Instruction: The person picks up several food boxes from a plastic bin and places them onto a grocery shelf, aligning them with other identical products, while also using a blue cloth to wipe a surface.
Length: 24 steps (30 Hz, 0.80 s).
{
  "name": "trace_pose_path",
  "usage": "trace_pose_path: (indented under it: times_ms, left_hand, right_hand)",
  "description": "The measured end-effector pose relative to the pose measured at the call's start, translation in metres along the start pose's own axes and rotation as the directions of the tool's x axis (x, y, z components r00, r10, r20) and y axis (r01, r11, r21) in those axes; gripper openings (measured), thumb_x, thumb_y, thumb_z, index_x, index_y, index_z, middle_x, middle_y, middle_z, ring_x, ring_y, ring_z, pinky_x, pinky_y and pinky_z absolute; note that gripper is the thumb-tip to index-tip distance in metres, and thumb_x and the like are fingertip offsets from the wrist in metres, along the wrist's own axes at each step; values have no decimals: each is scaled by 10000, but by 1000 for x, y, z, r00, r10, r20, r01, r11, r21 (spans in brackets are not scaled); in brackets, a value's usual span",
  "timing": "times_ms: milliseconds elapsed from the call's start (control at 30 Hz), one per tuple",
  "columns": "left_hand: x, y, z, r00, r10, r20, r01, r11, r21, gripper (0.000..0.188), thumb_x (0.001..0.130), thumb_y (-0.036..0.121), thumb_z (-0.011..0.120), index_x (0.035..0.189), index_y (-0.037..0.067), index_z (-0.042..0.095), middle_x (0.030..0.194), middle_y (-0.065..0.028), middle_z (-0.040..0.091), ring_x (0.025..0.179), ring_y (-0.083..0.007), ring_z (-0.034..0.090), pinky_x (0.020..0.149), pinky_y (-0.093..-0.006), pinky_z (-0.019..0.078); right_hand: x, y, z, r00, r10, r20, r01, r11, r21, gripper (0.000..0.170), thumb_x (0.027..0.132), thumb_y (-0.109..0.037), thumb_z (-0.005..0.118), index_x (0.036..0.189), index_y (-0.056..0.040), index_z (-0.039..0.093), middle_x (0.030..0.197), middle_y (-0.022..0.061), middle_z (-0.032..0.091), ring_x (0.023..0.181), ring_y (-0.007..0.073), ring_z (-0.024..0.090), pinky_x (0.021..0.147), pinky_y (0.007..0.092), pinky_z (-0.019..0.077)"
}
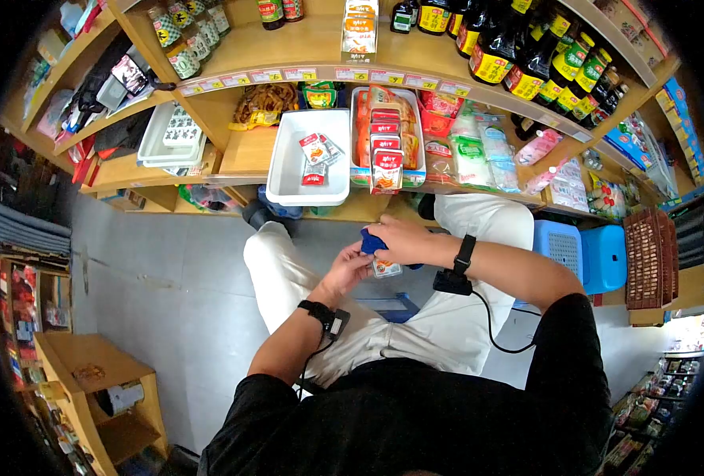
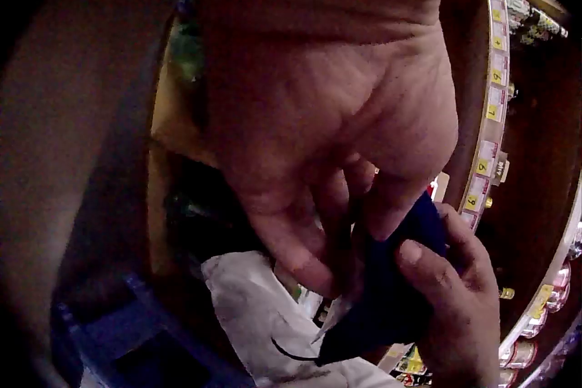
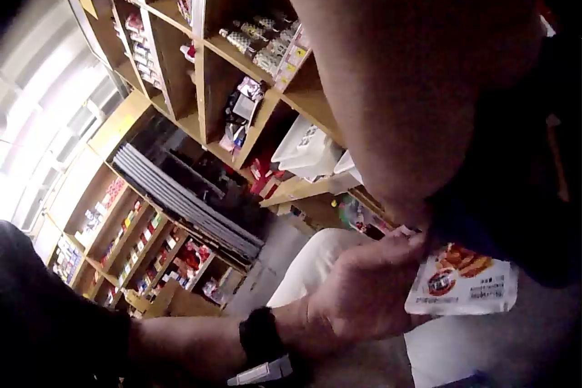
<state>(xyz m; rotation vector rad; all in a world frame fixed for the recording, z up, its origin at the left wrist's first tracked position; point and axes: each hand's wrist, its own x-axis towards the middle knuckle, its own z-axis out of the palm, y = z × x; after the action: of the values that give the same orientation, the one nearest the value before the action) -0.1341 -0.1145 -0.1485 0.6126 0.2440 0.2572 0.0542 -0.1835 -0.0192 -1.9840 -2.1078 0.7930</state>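
Both hands meet over the person's lap, around one small white food packet (image 1: 386, 269) with an orange food picture. My left hand (image 1: 348, 272) grips the packet at its side; in the right wrist view its printed lower end (image 3: 464, 283) sticks out past the fingers. A dark blue cloth (image 1: 370, 243) covers the packet's upper part. From above, my right hand (image 1: 406, 238) holds the cloth, its thumb pressed on the fabric in the left wrist view. Ahead, a white plastic bin (image 1: 279, 163) contains several loose packets (image 1: 315, 157).
A second tray (image 1: 421, 170) right of the bin holds red-and-white packets in a row. Sauce bottles (image 1: 491, 59) line the upper shelf. Blue plastic baskets (image 1: 603, 258) and a brown basket (image 1: 651, 258) stand at the right. A small wooden shelf unit (image 1: 90, 361) is at lower left.
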Motion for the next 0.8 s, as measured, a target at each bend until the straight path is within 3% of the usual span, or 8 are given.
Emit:
trace_pose_path:
  times_ms: [133, 233, 300, 400, 533, 800]
  left_hand:
    - [-2, -1, -1, 998, -33, -56, 32, 999, -15, 359, 1017, 18, 556, 1374, 52, 569, 1277, -67, 675, 1163, -203, 666, 1003, -406, 563]
    - [-2, 5, 2, 998, 18, -57, -19, 1000, -19, 350, 1021, 25, 560, 1370, 54, 570, 1279, -64, 675, 1165, -198, 665, 998, -408, 565]
    - [-4, 10, 4, 992, 51, -112, -58, 997, -57, 354, 1024, 31, 561, 1377, 55, 567, 1290, -62, 672, 1167, -195, 663, 989, -404, 566]
    - [-13, 22, 9, 986, 98, -131, -104, 994, -39, 389, 1019, 51, 567, 1407, 30, 541, 1383, -89, 624, 1280, -239, 604, 1101, -452, 481]
    - [-14, 41, 24, 972, 160, -171, -168, 985, -34, 376, 1017, 66, 578, 1390, 28, 555, 1378, -86, 626, 1269, -230, 611, 1090, -437, 490]
    - [-19, 42, 29, 960, 174, -218, -181, 983, -12, 388, 997, 56, 579, 1384, 37, 569, 1343, -84, 647, 1231, -222, 624, 1082, -435, 484]
  right_hand:
    - [18, 4, -21, 992, -22, 121, 26, 999, -26, 502, 843, -303, 730, 1291, -96, 640, 1120, 180, 611, 1057, 395, 637, 876, 489, 530]
    - [29, 6, -28, 994, -35, 103, 38, 999, -30, 450, 842, -307, 724, 1234, -92, 671, 1079, 174, 622, 1035, 391, 642, 859, 487, 527]
    - [33, 10, -23, 995, -71, -65, 74, 996, 55, 403, 834, -308, 724, 1168, -86, 689, 1030, 165, 622, 1009, 382, 648, 834, 489, 523]
    - [34, -11, -48, 991, -114, -65, 119, 989, 91, 356, 822, -281, 704, 1109, -73, 681, 1009, 191, 639, 996, 396, 650, 842, 501, 524]
    - [36, -19, -48, 979, -148, -144, 154, 987, 35, 333, 804, -266, 736, 1055, -58, 672, 1017, 182, 625, 992, 387, 657, 827, 501, 530]
    - [32, -21, -46, 982, -149, -118, 156, 986, 56, 379, 810, -265, 743, 1132, -78, 672, 1065, 181, 619, 1001, 388, 662, 834, 506, 538]
